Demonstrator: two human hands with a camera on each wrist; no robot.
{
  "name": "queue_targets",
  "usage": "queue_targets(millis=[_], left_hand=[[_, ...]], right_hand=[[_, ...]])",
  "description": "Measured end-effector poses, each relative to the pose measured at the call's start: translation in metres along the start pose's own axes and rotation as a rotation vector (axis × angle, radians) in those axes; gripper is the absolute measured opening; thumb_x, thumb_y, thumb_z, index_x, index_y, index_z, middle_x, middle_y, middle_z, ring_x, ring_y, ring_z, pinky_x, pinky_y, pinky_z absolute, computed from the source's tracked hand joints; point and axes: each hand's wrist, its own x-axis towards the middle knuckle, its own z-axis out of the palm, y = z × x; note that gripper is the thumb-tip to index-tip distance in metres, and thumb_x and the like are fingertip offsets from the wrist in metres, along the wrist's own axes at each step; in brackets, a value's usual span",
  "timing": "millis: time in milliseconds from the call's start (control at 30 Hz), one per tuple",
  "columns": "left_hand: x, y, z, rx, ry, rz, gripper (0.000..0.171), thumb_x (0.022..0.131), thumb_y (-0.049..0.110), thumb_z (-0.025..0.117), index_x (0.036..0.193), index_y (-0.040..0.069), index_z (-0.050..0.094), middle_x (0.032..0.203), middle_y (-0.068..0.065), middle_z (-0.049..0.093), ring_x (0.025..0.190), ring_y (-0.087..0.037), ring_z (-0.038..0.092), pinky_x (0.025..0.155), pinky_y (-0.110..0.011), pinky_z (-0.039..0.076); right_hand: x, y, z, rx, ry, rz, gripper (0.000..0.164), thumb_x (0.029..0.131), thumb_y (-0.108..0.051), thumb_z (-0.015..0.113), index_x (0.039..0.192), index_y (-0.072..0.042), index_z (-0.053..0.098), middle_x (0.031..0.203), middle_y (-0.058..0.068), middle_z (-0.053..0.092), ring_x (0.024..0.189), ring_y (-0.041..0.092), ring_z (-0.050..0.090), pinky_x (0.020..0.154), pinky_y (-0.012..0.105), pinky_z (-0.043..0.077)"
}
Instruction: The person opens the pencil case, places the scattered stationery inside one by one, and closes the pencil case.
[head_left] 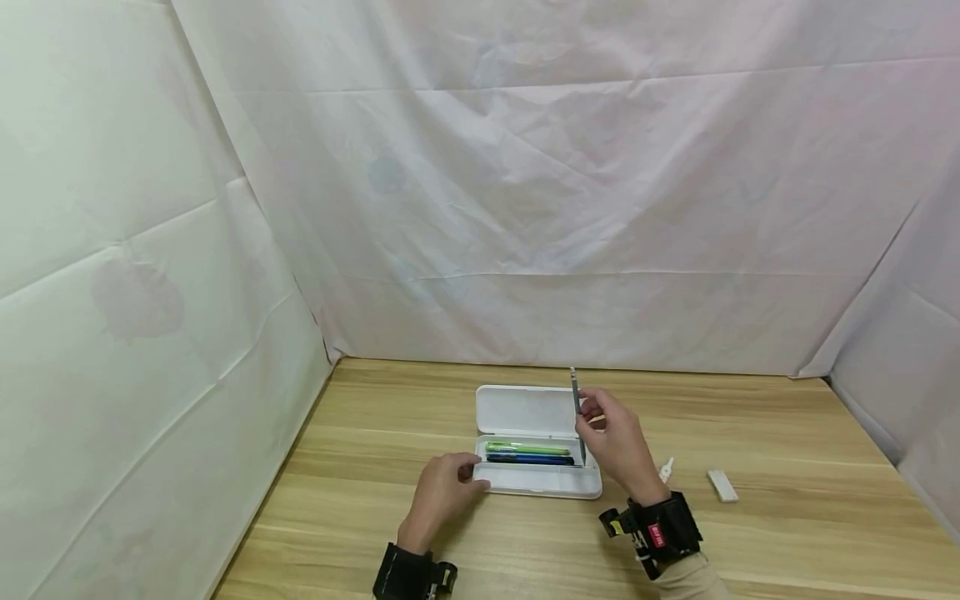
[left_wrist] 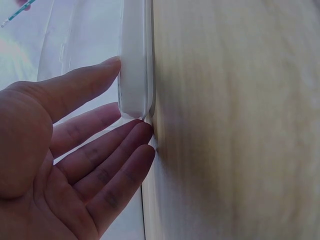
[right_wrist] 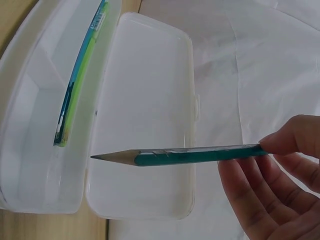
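A white pencil case lies with its lid folded back. My left hand holds its left end, thumb at the front edge and fingertips against the end wall, as the left wrist view shows. Between the thumb and fingers of my right hand is a sharpened teal pencil. That pencil stands nearly upright over the right part of the case, point down. In the back compartment lie a green pen and a dark blue pen, side by side.
Right of the case, a small white bottle with a narrow tip is partly hidden by my right wrist. Farther right lies a white eraser-like block. White cloth walls the wooden table at the back and sides.
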Motion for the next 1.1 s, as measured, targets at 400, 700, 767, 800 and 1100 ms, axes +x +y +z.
queue_targets(millis=[400,700,767,800,1100], left_hand=[[0.0,-0.001,0.0,-0.01,0.002,-0.023,0.034,0.079,0.019,0.083,0.109,0.005,0.074,0.087,-0.002,0.069,0.079,-0.013,0.06,0.071,-0.032,0.05],[0.002,-0.001,0.001,-0.057,-0.01,-0.041,0.027,0.089,0.022,0.075,0.11,0.006,0.074,0.095,-0.005,0.073,0.085,-0.014,0.065,0.074,-0.035,0.053],[0.002,-0.001,0.001,-0.065,-0.007,-0.04,0.024,0.09,0.022,0.073,0.109,0.007,0.075,0.094,-0.003,0.072,0.084,-0.013,0.065,0.073,-0.034,0.053],[0.002,-0.001,0.0,-0.069,-0.007,-0.04,0.023,0.091,0.022,0.072,0.109,0.007,0.075,0.094,-0.002,0.072,0.084,-0.013,0.064,0.073,-0.034,0.053],[0.003,-0.003,-0.001,-0.092,-0.01,-0.041,0.021,0.096,0.021,0.066,0.11,0.008,0.075,0.101,-0.003,0.074,0.091,-0.015,0.067,0.079,-0.037,0.055]], right_hand=[[0.002,-0.008,0.01,-0.129,0.006,-0.144,0.035,0.083,0.007,0.07,0.116,-0.002,0.063,0.089,0.003,0.063,0.08,0.013,0.062,0.068,0.03,0.058],[0.001,-0.016,0.027,-0.282,-0.005,-0.309,0.034,0.081,0.005,0.072,0.113,-0.006,0.065,0.093,0.003,0.061,0.075,0.009,0.055,0.06,0.024,0.051],[0.0,-0.016,0.032,-0.297,-0.023,-0.33,0.035,0.08,0.004,0.073,0.113,-0.006,0.065,0.092,0.001,0.061,0.074,0.008,0.054,0.06,0.023,0.05],[0.0,-0.016,0.035,-0.305,-0.036,-0.337,0.035,0.08,0.004,0.073,0.113,-0.006,0.065,0.091,0.001,0.06,0.074,0.008,0.054,0.06,0.023,0.05],[-0.003,-0.006,0.058,-0.37,-0.167,-0.347,0.035,0.082,0.0,0.075,0.115,-0.01,0.068,0.096,0.001,0.063,0.083,0.011,0.059,0.07,0.029,0.055]])
